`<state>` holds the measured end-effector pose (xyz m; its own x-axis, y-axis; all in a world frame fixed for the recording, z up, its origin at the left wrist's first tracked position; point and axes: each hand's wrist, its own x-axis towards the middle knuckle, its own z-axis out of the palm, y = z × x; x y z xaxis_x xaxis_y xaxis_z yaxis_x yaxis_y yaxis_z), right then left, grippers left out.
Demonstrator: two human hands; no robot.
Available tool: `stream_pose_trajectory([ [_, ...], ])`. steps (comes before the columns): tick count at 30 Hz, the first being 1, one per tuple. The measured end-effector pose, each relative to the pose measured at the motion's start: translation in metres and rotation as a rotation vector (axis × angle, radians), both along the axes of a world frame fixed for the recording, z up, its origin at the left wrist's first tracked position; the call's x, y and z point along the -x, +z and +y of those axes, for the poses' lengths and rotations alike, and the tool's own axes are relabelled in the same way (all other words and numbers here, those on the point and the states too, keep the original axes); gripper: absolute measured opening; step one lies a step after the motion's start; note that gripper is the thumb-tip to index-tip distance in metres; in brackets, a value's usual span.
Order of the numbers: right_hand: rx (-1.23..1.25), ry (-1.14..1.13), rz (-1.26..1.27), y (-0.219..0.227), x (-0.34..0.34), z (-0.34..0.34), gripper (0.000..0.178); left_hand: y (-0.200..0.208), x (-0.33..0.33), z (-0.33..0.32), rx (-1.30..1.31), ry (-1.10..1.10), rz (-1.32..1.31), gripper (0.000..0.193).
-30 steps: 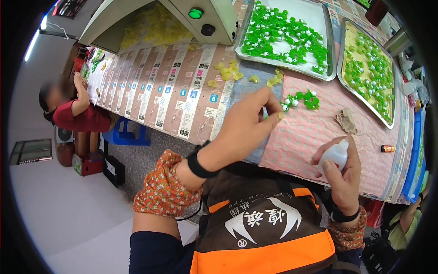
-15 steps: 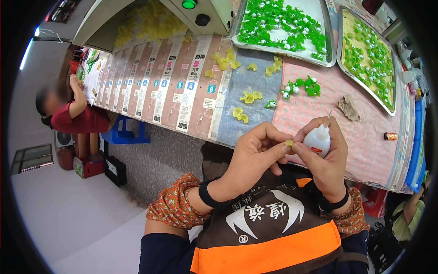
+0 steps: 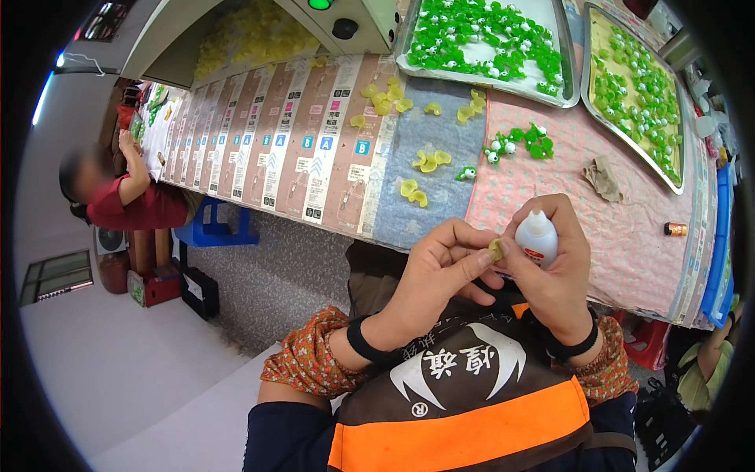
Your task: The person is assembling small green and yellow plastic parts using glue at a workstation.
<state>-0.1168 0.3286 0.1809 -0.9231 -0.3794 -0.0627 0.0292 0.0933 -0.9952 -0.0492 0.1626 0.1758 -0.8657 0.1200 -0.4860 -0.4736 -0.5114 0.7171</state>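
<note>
My left hand (image 3: 440, 271) pinches a small yellow cupped piece (image 3: 495, 249) between thumb and fingertips, over the table's front edge. Close against it, my right hand (image 3: 554, 275) wraps round a white squeeze bottle (image 3: 538, 234) with its nozzle up; its thumb and fingertip also reach the yellow piece. On the blue cloth beyond my left hand lie loose yellow pieces (image 3: 414, 193), alone and in small clusters. A green piece with a white eye-like ball (image 3: 466, 173) lies by the cloth's right edge, and several more green pieces (image 3: 515, 144) sit on the pink cloth.
Two metal trays, one white-lined (image 3: 572, 96) and one yellow-lined (image 3: 595, 118), hold many green pieces. A crumpled brown rag (image 3: 602, 179) and a small dark cylinder (image 3: 675, 229) lie at right. A machine housing (image 3: 346, 49) stands at the back left. Another person (image 3: 134, 189) works at far left.
The right hand has turned the bottle slightly, so its nozzle points more upright. The yellow piece, still between the fingertips, is tilted differently. The view has shifted slightly.
</note>
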Motion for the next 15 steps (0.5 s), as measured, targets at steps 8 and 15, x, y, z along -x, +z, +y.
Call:
stream_pose_trajectory([
  [8,-0.113,0.144,0.131,0.006,0.008,0.006,0.028,-0.006,0.0,-0.012,-0.277,-0.084,-0.094,0.025],
  [15,-0.173,0.234,0.296,0.007,0.009,0.01,0.031,-0.018,-0.001,-0.014,-0.299,-0.135,-0.022,0.026],
])
